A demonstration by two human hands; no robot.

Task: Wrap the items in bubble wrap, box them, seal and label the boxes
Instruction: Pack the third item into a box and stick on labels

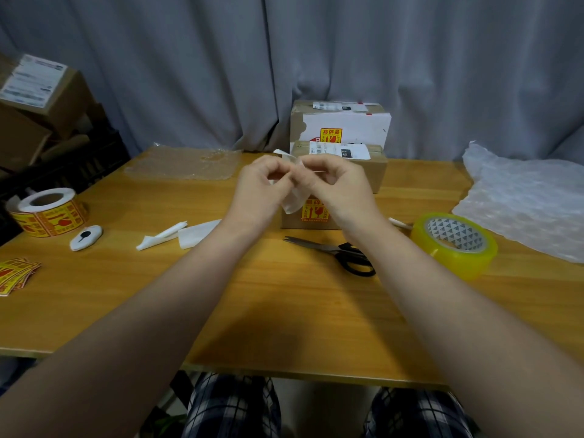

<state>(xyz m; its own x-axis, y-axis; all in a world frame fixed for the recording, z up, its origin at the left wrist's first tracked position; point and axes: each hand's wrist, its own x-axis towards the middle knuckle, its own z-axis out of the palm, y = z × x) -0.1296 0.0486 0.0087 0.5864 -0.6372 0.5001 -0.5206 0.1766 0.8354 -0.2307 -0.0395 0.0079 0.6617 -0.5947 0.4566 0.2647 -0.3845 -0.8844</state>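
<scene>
Now | left hand (262,188), right hand (343,188) pinch white paper (292,202) | box (377,175) behind

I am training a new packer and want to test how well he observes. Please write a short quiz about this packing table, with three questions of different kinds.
1. True or false: the roll of fragile stickers stands on the left part of the table.
2. What do the left hand and the right hand pinch together? A) a white paper slip B) a pen C) a knife
3. Name the thing that lies between the scissors and the bubble wrap sheet on the right.

Key: 1 true; 2 A; 3 the tape roll.
</scene>
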